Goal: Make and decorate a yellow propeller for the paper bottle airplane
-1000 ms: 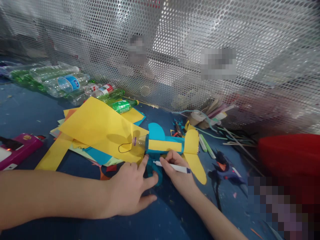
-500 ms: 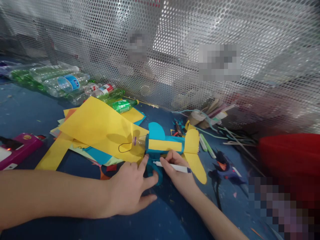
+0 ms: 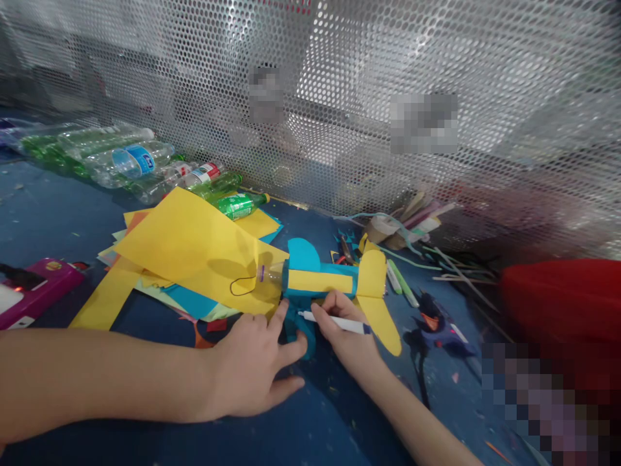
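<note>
R hand: thumb + fingers pinched round a white marker pen, grip closed. Pen lies nearly flat, dark end to the right, tip pointing left at near blue wing; can't tell if tip actually touches. Wrist bent a bit, R forearm slants up-left from bottom edge.

L hand: palm down, fingers spread, nothing gripped. One fingertip presses by wing root, next finger rests on same wing w/ a slight bend, thumb lower & apart, pointing right; the other fingers curl under. L forearm comes in almost level from left edge.

Model plane lies on blue tabletop, just beyond both hands: clear bottle neck to the left, body in blue paper w/ yellow strip, far blue wing standing up, yellow tail fins at right end.

Further out: yellow paper atop other coloured sheets, partly under bottle neck; plastic bottles on their sides, back left; magenta power strip far left; glue gun w/ black cord, right of R hand; red cloth at right edge; perforated metal screen behind it all.
</note>
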`<action>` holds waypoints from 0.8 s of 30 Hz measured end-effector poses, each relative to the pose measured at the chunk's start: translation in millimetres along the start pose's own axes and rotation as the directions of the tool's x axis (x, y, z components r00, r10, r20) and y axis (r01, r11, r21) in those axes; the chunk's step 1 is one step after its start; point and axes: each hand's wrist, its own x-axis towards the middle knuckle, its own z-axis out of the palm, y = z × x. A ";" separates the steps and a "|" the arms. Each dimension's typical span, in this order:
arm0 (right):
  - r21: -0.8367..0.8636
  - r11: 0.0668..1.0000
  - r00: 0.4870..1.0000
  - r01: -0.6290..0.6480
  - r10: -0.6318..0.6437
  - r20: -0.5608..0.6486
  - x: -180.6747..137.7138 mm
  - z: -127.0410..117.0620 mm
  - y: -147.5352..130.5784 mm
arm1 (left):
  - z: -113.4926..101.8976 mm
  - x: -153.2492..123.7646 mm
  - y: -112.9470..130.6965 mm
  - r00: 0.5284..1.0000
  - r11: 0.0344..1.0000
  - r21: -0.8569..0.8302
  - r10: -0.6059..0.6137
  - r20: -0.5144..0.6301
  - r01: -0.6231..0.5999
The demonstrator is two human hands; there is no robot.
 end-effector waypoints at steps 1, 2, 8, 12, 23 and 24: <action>-0.002 1.000 1.000 0.002 -0.002 0.004 -0.3 -0.3 0.5 | -0.2 -0.1 0.0 1.000 1.000 0.000 0.001 -0.002 -0.001; -0.005 1.000 1.000 0.005 -0.005 0.009 -0.5 -0.5 1.1 | -0.3 -0.2 0.1 1.000 1.000 0.001 0.001 -0.005 -0.001; 0.004 1.000 0.999 0.019 -0.019 0.033 -1.1 -1.0 2.0 | 0.6 -0.6 0.3 1.000 1.000 -0.009 -0.008 -0.020 0.007; -0.016 1.000 1.000 0.009 -0.009 0.027 -0.7 -0.4 1.1 | 0.6 -0.1 -0.1 1.000 1.000 -0.009 -0.002 -0.012 0.002; -0.003 1.000 1.000 0.001 -0.001 0.029 -0.5 0.4 -0.7 | 0.9 -0.7 -0.1 1.000 1.000 -0.016 -0.004 -0.011 0.004; 0.000 1.000 1.000 0.000 0.000 0.029 -0.5 0.7 -0.2 | 0.8 -0.8 -0.2 1.000 1.000 -0.016 -0.002 -0.010 0.002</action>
